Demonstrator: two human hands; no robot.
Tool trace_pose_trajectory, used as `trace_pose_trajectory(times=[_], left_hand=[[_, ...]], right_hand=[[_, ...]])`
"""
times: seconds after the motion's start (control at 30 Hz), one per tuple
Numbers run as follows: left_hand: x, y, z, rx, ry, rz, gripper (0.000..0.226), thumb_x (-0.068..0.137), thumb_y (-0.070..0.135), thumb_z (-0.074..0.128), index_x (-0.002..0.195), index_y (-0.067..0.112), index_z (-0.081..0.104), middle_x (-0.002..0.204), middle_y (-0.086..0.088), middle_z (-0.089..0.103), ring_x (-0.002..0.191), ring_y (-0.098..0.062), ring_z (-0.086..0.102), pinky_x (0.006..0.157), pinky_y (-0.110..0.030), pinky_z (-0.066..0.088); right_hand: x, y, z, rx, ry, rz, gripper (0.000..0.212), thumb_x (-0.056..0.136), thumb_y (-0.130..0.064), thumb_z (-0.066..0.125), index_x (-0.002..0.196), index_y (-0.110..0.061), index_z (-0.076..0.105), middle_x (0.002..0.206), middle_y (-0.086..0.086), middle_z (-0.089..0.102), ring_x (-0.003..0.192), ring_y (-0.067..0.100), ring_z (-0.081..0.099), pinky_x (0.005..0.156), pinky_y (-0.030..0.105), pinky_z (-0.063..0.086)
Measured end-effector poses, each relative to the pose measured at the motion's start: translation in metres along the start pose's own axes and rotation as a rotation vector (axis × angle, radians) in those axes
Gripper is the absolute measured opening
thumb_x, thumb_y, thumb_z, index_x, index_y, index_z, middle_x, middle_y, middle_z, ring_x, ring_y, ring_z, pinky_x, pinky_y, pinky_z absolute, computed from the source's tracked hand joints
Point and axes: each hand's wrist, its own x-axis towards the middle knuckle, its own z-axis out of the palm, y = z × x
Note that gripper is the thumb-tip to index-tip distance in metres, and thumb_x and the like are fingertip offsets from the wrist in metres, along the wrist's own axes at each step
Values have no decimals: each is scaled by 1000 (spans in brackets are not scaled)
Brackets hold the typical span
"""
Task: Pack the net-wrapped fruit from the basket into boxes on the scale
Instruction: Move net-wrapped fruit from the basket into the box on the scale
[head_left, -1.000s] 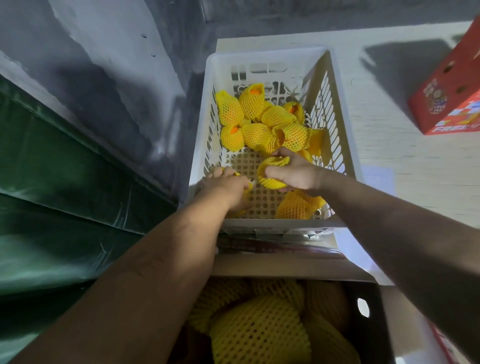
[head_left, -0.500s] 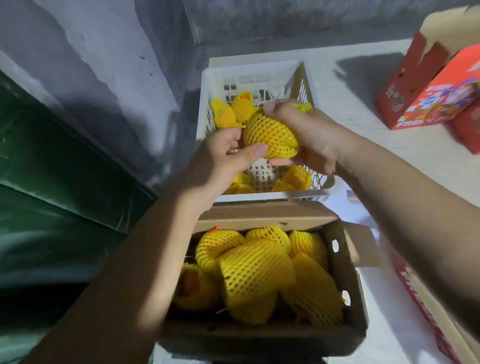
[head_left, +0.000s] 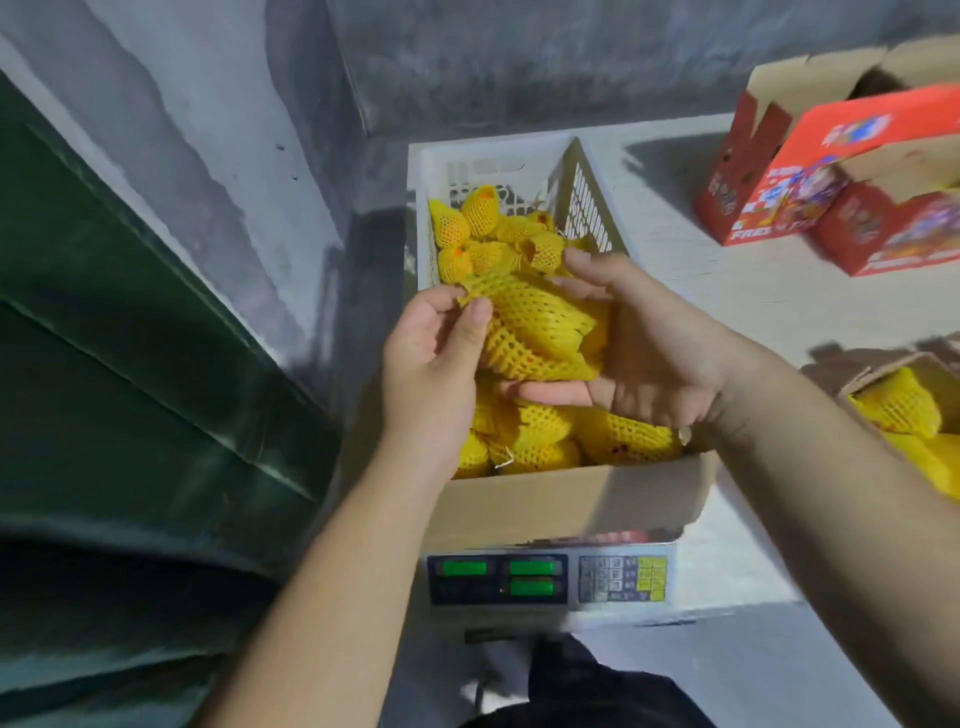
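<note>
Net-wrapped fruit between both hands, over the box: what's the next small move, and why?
Probably lower the net-wrapped fruit into the box on the scale and let go. The left hand and the right hand hold it just above the fruit already packed there.

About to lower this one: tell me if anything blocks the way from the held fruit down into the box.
Nothing visible does. Both hands hold the wrapped fruit directly above the open box, whose flaps are clear; only packed fruit lies below.
</note>
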Motion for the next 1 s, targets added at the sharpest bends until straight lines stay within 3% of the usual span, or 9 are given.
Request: trace_pose_trajectory(times=[0.1,0.27,0.37,0.47,0.6,0.7,0.77,0.9,1.0], left_hand=[[-20,3,-5,123,-17,56,20,101,23,69,119,15,65,114,2,75,108,-8,70,99,-37,58],[-47,-6,-48,350,-143,74,28,103,23,65,128,33,62,119,18,68,108,11,62,86,-6,49],[-66,-17,-84,430,-145,98,22,103,18,63,121,30,68,116,17,70,109,6,64,92,-13,52],[-76,-23,-101,496,-153,98,21,103,17,62,117,31,69,113,18,71,106,4,65,94,-23,55],[-79,-13,-102,591,-218,142,22,101,23,62,105,44,68,103,21,71,99,5,66,84,-18,53],[-85,-10,-98,581,-220,158,18,100,26,62,106,41,69,102,21,70,98,2,67,86,-22,55],[-90,-9,-97,584,-225,161,17,100,25,63,109,37,70,103,21,71,99,2,67,89,-24,55],[-98,-7,-97,572,-234,162,15,102,24,63,113,32,71,107,18,71,103,3,66,91,-22,54],[-105,-4,-96,527,-244,162,17,102,25,62,115,28,72,109,16,72,105,3,66,95,-25,54]], right_hand=[[-14,25,13,-91,89,-57,44,86,-32,79,127,-21,68,127,7,72,112,27,72,84,41,63],[-31,45,2,-620,653,-512,40,83,-25,76,120,-21,60,99,2,71,84,16,68,73,39,60],[-25,51,-15,-1238,912,-243,57,93,-32,69,144,-18,50,140,14,55,123,29,56,110,45,43],[-20,65,-8,-1559,818,-30,59,97,-40,64,150,-18,49,155,13,48,145,35,39,121,43,23],[-32,86,22,-1548,849,-253,49,93,-37,65,140,-24,59,143,13,58,134,40,47,112,50,39],[-41,103,46,-1499,726,-347,46,94,-33,64,138,-21,60,140,9,60,130,36,52,107,52,44],[-46,112,59,-1431,642,-425,43,96,-31,64,137,-20,61,137,6,62,127,30,55,105,46,46],[-55,120,80,-1297,571,-478,39,99,-32,65,137,-22,62,133,-6,66,114,4,56,88,13,44],[-59,125,92,-1198,516,-502,34,100,-31,65,132,-20,64,126,-8,68,112,6,63,96,25,51]])
